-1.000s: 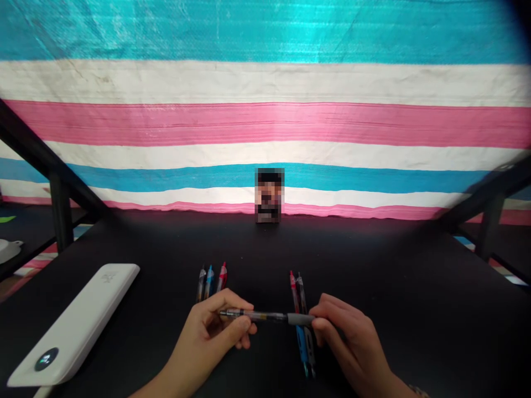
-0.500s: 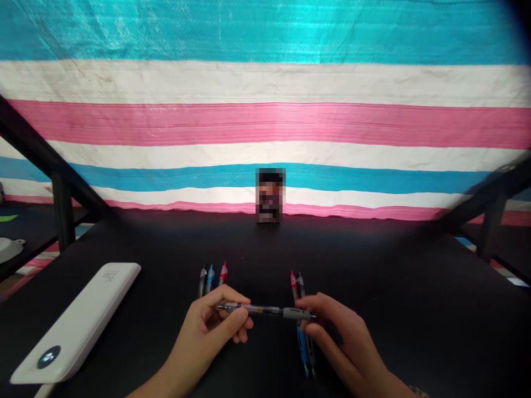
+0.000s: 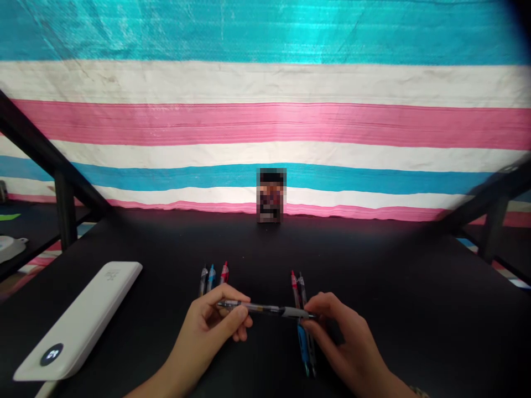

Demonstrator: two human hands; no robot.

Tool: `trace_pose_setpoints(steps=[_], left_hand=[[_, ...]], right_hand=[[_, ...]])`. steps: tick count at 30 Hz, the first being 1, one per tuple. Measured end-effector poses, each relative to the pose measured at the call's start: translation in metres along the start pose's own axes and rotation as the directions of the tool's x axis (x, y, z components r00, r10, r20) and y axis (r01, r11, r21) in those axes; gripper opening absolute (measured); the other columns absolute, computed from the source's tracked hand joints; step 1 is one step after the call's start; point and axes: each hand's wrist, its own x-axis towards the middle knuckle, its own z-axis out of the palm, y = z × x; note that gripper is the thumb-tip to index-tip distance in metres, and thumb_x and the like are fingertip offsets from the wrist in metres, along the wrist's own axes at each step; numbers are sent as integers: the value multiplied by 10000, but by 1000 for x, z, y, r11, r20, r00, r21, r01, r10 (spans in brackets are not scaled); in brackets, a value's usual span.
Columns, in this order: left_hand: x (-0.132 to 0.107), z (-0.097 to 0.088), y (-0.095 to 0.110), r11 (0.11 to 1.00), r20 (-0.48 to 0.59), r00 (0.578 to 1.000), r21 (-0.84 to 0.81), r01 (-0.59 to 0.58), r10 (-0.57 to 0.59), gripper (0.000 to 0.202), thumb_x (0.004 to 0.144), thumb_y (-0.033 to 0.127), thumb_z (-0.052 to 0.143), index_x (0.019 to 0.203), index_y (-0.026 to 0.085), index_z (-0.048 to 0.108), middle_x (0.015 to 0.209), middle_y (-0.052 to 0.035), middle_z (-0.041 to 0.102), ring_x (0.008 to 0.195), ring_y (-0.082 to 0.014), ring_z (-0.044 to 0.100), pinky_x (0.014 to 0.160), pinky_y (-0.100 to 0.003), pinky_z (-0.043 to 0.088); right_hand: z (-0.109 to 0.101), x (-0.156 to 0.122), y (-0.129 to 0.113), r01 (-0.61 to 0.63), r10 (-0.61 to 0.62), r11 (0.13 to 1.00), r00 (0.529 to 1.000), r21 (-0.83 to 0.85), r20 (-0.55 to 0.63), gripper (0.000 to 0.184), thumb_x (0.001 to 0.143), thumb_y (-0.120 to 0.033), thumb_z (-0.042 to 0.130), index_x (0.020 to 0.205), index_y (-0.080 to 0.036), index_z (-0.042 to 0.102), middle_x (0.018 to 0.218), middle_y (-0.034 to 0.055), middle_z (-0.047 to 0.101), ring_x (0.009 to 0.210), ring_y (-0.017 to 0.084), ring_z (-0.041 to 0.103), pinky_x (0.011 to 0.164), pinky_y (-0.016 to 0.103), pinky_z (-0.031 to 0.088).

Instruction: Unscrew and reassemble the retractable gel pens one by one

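Observation:
A clear-barrelled pen with a dark grip (image 3: 265,309) is held level between my two hands, above the table. My left hand (image 3: 215,323) is closed, pinching its clicker end between thumb and fingers. At the tip end, the thumb and forefinger of my right hand (image 3: 342,326) close on the pen. Beyond my left hand lie a black pen (image 3: 203,281), a blue pen (image 3: 211,276) and a red pen (image 3: 224,272), their lower parts hidden. Beneath the held pen, near my right hand, lie a red pen (image 3: 294,283), a grey-black pen (image 3: 302,284) and a blue-gripped pen (image 3: 303,345).
On the left of the black table (image 3: 166,243) lies a white power bank (image 3: 83,320) with a lit display and a cable. A small blurred-out object (image 3: 271,196) stands at the back edge. Behind hangs a striped tarp (image 3: 265,124). Black frame bars (image 3: 66,204) slant at both sides.
My right thumb and forefinger have closed in on the pen's tip end. My left hand keeps its hold, almost still. The power bank's display reads differently.

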Motion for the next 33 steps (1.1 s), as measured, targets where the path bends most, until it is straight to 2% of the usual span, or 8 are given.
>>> trace_pose_setpoints(steps=[3, 7, 9, 14, 19, 25, 30, 33], left_hand=[[0, -1, -1, 1000, 2, 1000, -5, -5, 5, 276, 847, 444, 773, 878, 173, 739, 657, -18, 737, 555, -121, 651, 544, -201, 496], [1, 1, 2, 1000, -16, 1000, -5, -2, 2, 299, 820, 460, 792, 868, 170, 744, 641, -18, 735, 545, -122, 651, 537, -202, 494], [1, 3, 4, 1000, -21, 1000, -3, 8, -8, 312, 808, 469, 800, 862, 167, 745, 632, -17, 732, 538, -120, 648, 535, -200, 494], [1, 3, 5, 1000, -13, 1000, -4, 4, -4, 318, 804, 471, 803, 855, 163, 747, 628, -16, 729, 536, -113, 646, 534, -191, 492], [1, 1, 4, 1000, -15, 1000, -1, -10, 10, 297, 828, 458, 786, 870, 166, 747, 636, -15, 728, 543, -111, 644, 535, -188, 489], [1, 4, 4, 1000, -6, 1000, 6, 1, -1, 294, 805, 447, 804, 864, 163, 752, 624, -19, 730, 528, -114, 644, 530, -192, 498], [0, 5, 3, 999, -14, 999, 27, -35, 36, 240, 816, 403, 796, 885, 176, 761, 638, -17, 739, 533, -114, 651, 532, -189, 504], [1, 4, 4, 999, -39, 999, 42, -23, 25, 230, 816, 396, 795, 868, 175, 758, 637, -17, 741, 536, -117, 656, 536, -190, 505]], right_hand=[[-1, -1, -1, 43, -43, 999, 996, 9, 74, 204, 1014, -226, 498, 842, -226, 608, 703, 0, 583, 596, 161, 582, 556, 261, 464], [-1, 0, -3, 33, -34, 999, 998, 8, 49, 62, 978, -232, 570, 1007, -217, 623, 793, 14, 650, 609, 156, 597, 581, 252, 500], [-1, 1, -3, 38, -37, 999, 999, -17, 24, 37, 963, -212, 581, 980, -212, 613, 774, 8, 642, 584, 149, 583, 559, 247, 489], [-2, 3, -5, 96, -95, 995, 990, -10, 103, 243, 1025, -194, 454, 828, -209, 597, 697, 5, 576, 620, 164, 573, 571, 262, 452], [0, 1, -4, 87, -84, 996, 994, -33, 70, 21, 963, -200, 593, 948, -192, 606, 765, 9, 604, 607, 149, 572, 573, 250, 469], [-1, 2, -4, 148, -144, 989, 983, -29, 110, 251, 1018, -149, 447, 793, -205, 544, 679, 3, 546, 625, 160, 524, 567, 256, 402], [-2, 2, -4, 94, -91, 995, 982, -14, 164, 338, 1044, -165, 378, 718, -216, 455, 661, -2, 516, 618, 158, 512, 572, 259, 391], [-2, 1, -4, 49, -44, 999, 980, -22, 193, 265, 1042, -222, 434, 787, -212, 506, 704, -2, 531, 617, 155, 522, 573, 261, 399]])
